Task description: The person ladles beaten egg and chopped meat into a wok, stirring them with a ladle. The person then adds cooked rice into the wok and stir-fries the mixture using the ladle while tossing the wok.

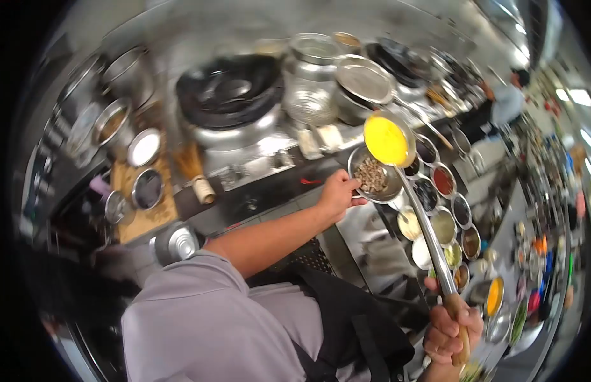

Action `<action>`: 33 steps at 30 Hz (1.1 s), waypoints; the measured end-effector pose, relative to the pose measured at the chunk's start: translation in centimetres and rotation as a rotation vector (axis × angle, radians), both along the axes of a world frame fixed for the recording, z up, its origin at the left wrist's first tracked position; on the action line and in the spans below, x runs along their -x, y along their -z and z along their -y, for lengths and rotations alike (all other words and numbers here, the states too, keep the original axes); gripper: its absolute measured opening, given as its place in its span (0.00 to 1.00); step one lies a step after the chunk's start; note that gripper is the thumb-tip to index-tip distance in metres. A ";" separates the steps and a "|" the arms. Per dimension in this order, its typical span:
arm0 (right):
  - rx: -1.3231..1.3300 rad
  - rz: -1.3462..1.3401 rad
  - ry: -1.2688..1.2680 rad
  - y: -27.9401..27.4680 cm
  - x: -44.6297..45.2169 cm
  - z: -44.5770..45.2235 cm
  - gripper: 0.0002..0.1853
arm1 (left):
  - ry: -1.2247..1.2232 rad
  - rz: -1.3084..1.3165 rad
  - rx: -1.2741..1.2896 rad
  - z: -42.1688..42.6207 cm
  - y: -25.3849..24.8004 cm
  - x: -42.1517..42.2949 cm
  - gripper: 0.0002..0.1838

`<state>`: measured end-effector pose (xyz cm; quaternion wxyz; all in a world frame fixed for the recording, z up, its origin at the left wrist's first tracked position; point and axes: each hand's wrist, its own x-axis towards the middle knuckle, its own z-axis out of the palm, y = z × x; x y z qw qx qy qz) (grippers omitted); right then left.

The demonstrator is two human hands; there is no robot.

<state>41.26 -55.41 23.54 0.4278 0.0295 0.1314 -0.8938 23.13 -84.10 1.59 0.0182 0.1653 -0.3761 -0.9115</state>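
Observation:
My left hand (339, 194) pinches the rim of a metal bowl (393, 191) that holds small brownish chopped pieces (370, 175). Wrapped round the wooden handle of a long ladle (429, 232) is my right hand (453, 328), at the lower right. The ladle's round head holds bright yellow liquid (384, 139) and is just above the bowl, overlapping its upper edge in view. What the chopped pieces are is too small to tell.
A large black wok (230, 92) sits on the stove, with a strainer (365, 79) on a pot to its right. Several seasoning containers (442, 181) stand right of the bowl. A wooden board (146, 210) with bowls is at left. Another person (507, 105) stands at the upper right.

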 end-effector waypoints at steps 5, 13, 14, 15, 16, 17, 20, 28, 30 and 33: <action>0.179 0.029 -0.277 2.9 9.3 16.2 0.40 | -0.253 -0.012 0.086 17.9 -0.5 -6.3 0.07; 0.056 -0.027 -0.592 11.6 25.1 38.8 0.32 | -0.594 0.098 0.169 29.7 0.8 -18.9 0.08; -0.141 -0.128 -0.603 12.4 26.4 41.0 0.27 | -0.670 0.120 0.159 30.0 0.6 -20.1 0.09; -0.337 -0.231 -0.608 13.1 27.6 42.8 0.22 | -0.683 0.122 0.165 30.5 1.4 -21.2 0.09; -0.329 -0.232 -0.623 13.6 28.5 44.3 0.22 | -0.749 0.105 0.153 30.8 2.4 -22.1 0.09; -0.537 -0.463 -0.587 14.0 29.3 45.7 0.18 | -0.819 0.087 0.140 31.0 3.3 -22.9 0.09; -0.793 -0.832 -0.547 15.5 32.2 47.8 0.14 | -0.946 0.086 0.150 30.4 3.3 -23.9 0.08; -1.096 -1.642 -0.394 19.1 34.4 44.4 0.33 | -1.127 0.082 0.101 29.1 3.2 -18.8 0.08; -0.747 -1.216 -0.590 18.7 32.7 39.6 0.37 | -1.128 0.082 0.108 29.0 2.5 -17.5 0.09; -0.251 -0.773 -0.762 28.5 33.4 32.2 0.38 | -1.122 0.073 0.123 28.7 1.7 -16.9 0.10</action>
